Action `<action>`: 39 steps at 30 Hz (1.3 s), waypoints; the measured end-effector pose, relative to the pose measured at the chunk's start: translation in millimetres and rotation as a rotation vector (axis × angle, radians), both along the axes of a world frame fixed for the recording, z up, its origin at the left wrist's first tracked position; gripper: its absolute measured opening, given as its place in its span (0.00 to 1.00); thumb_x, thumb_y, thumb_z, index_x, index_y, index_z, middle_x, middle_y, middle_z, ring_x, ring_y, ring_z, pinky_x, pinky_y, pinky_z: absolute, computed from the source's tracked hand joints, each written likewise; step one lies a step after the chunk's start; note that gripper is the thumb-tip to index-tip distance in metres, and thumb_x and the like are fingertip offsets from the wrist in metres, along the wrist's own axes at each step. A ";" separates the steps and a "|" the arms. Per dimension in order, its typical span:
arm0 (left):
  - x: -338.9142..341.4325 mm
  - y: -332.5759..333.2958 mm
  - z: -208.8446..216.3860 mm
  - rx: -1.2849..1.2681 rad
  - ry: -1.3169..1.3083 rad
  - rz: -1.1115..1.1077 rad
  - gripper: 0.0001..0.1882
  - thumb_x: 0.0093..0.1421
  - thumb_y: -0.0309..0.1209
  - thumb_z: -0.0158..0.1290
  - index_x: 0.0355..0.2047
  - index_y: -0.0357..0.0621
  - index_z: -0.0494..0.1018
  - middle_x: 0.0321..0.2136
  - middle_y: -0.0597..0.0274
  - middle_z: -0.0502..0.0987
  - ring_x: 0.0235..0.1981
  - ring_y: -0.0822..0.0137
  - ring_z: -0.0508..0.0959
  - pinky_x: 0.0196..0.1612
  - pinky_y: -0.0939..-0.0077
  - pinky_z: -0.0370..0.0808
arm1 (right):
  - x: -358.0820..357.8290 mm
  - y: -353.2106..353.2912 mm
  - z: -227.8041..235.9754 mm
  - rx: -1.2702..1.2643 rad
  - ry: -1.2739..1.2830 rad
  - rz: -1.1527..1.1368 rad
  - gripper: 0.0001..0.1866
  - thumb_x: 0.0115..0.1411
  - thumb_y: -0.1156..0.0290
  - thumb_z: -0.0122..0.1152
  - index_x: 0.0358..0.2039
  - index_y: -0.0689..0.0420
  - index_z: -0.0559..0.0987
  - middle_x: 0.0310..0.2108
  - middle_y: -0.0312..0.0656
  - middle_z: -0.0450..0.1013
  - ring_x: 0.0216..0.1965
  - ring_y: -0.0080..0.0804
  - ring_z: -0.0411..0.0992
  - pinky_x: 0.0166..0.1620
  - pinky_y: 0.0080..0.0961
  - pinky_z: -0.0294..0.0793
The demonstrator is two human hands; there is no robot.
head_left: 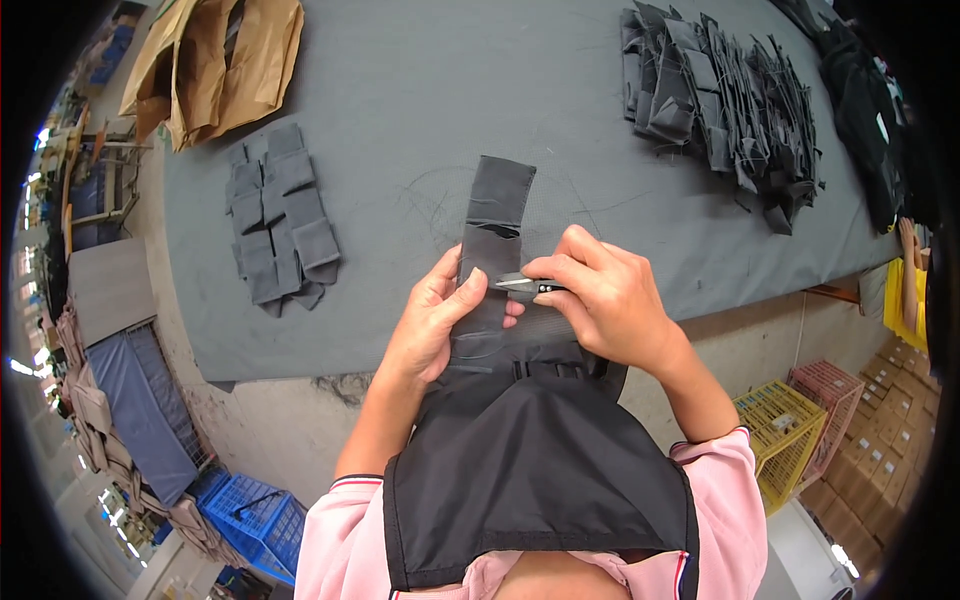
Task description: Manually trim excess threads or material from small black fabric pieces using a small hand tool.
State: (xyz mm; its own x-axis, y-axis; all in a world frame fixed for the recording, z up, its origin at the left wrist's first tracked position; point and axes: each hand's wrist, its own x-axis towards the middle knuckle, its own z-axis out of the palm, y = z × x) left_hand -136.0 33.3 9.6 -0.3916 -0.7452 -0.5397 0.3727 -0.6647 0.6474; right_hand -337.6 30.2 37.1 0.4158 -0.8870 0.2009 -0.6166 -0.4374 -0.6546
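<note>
My left hand (437, 318) is closed on a dark grey fabric strip (500, 195), thumb on top and fingers beneath. The strip reaches away over the table, with a fold or opening across its middle. In my right hand (605, 295) is a pair of small black thread snips (540, 286), pinched between thumb and fingers. Their pointed blades lie over the strip, just right of my left thumb. Whether a thread sits between the blades is too small to tell.
Left on the grey-covered table (400, 80) lies a small stack of fabric pieces (285, 220), below a brown paper bag (215, 70). A large pile of dark strips (725, 110) spreads at right. Blue (255, 520) and yellow crates (780, 435) stand below. Another person's yellow sleeve (900, 300) shows far right.
</note>
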 end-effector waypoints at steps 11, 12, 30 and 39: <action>6.4 1.1 -2.2 0.038 0.015 -0.125 0.21 0.64 0.39 0.48 0.51 0.37 0.63 0.40 0.50 0.75 0.36 0.61 0.80 0.40 0.69 0.78 | -17.6 -11.2 -2.3 0.148 -0.121 0.124 0.12 0.42 0.77 0.65 0.31 0.56 0.79 0.23 0.37 0.65 0.23 0.33 0.67 0.26 0.27 0.66; 6.6 0.6 -2.9 0.039 0.015 -0.124 0.21 0.64 0.39 0.48 0.51 0.37 0.63 0.40 0.50 0.75 0.36 0.61 0.80 0.40 0.69 0.78 | -18.5 -9.4 -1.1 0.190 -0.132 0.122 0.12 0.42 0.77 0.65 0.31 0.56 0.79 0.22 0.37 0.65 0.23 0.32 0.67 0.26 0.27 0.66; 6.2 -2.6 -3.0 -0.019 0.009 -0.108 0.21 0.63 0.35 0.50 0.51 0.36 0.62 0.40 0.49 0.75 0.37 0.59 0.80 0.42 0.66 0.78 | -9.4 -5.8 -11.6 0.154 -0.150 0.038 0.11 0.44 0.75 0.65 0.31 0.56 0.78 0.25 0.37 0.66 0.26 0.35 0.70 0.27 0.31 0.68; 3.4 -2.4 -6.9 -0.030 0.023 -0.005 0.21 0.61 0.37 0.53 0.50 0.39 0.65 0.43 0.47 0.75 0.39 0.61 0.79 0.43 0.67 0.78 | -10.4 13.9 -4.6 0.279 -0.310 -0.124 0.13 0.43 0.80 0.64 0.33 0.56 0.80 0.23 0.37 0.63 0.21 0.31 0.64 0.25 0.24 0.64</action>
